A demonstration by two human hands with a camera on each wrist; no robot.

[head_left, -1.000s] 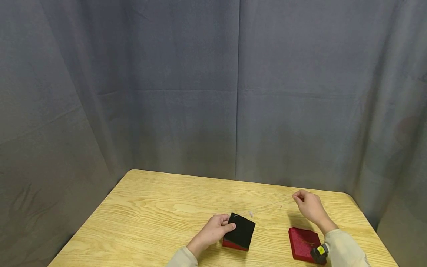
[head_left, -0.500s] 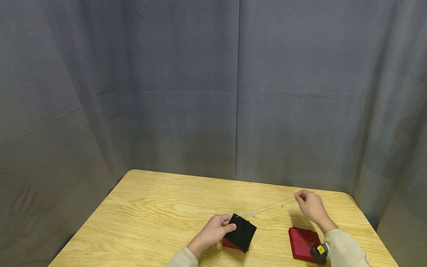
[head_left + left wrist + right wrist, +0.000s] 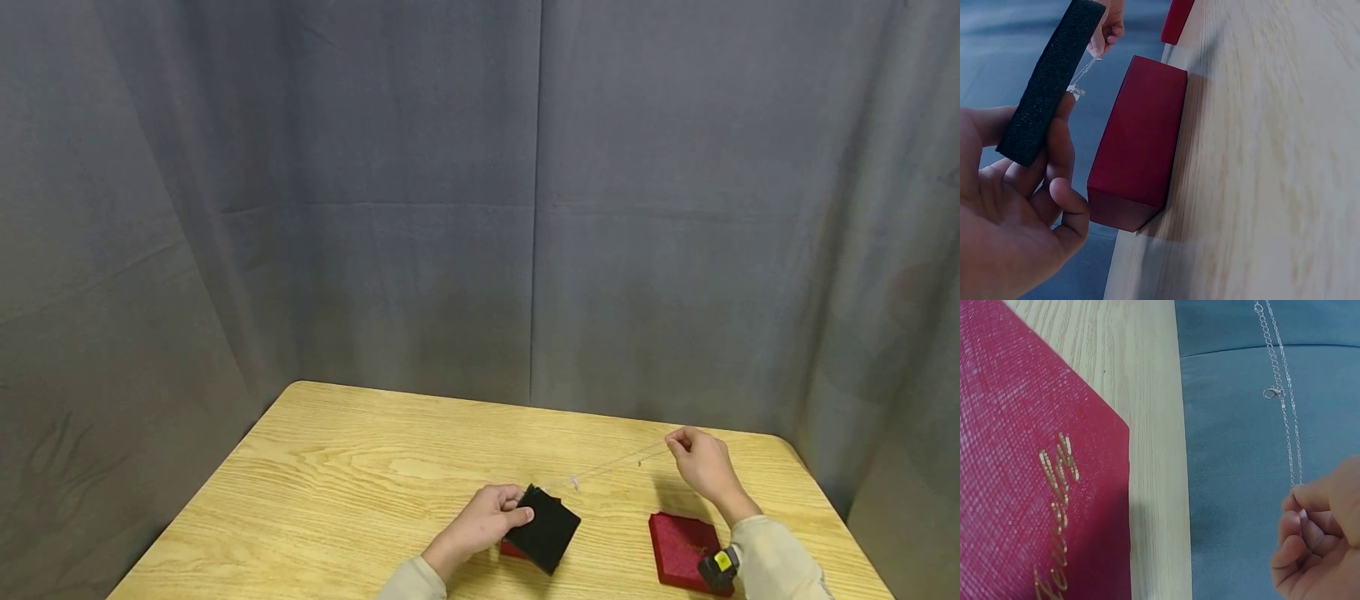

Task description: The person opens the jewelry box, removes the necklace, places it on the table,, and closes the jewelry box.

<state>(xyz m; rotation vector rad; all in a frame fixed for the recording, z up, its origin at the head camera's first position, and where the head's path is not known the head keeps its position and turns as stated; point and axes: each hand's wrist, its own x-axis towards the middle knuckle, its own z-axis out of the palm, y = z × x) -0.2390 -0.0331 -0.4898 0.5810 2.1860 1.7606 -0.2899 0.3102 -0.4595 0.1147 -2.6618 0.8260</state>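
Observation:
A black foam jewelry-box insert (image 3: 551, 531) is pinched between the thumb and fingers of my left hand (image 3: 480, 523). It is held tilted over the red box base (image 3: 1138, 137), which stands on the table. From the insert's far corner a thin silver necklace (image 3: 1287, 419) stretches to my right hand (image 3: 703, 468), whose thumb and fingertips pinch it. A small pale pendant (image 3: 576, 482) hangs on the chain near the insert. In the right wrist view the lobster clasp and extender chain show. How the chain joins the insert is hidden.
Below my right wrist, a red box lid (image 3: 678, 546) with gold script lies on the wooden table (image 3: 360, 483). A grey curtain (image 3: 420, 250) hangs behind the table. A black wrist camera (image 3: 717, 569) overlaps the lid in the head view.
The insert has turned and shifted slightly right over the base, uncovering the base's far corner. My right hand has drifted a little right with the chain, and the pendant has moved right too.

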